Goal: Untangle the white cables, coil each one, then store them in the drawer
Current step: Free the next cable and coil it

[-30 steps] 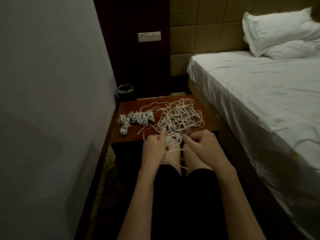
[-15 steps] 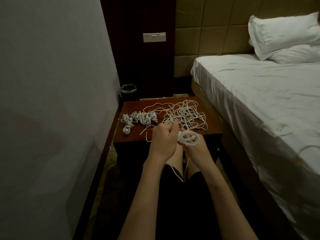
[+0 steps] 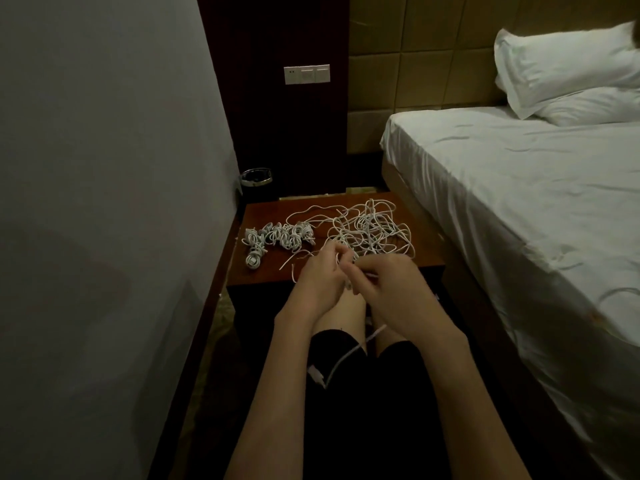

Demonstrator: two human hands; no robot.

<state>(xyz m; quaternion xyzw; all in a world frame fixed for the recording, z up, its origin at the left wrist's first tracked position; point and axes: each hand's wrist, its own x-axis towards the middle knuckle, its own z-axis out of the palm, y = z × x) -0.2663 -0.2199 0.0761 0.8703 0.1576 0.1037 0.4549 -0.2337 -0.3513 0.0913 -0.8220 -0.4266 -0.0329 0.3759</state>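
White cable pinched between both hands, tail on lap.

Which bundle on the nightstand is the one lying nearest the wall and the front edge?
Start at the wooden nightstand between the grey wall and the bed. A row of coiled white cables lies on its left half. The lone coil sits in front of that row's left end, apart from the loose tangle.

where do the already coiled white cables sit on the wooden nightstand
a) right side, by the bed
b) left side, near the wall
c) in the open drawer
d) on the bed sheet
b: the row of small coiled white cables lies on the left part of the reddish wooden nightstand, nearest the grey wall, while the loose tangled white cables fill the right part.
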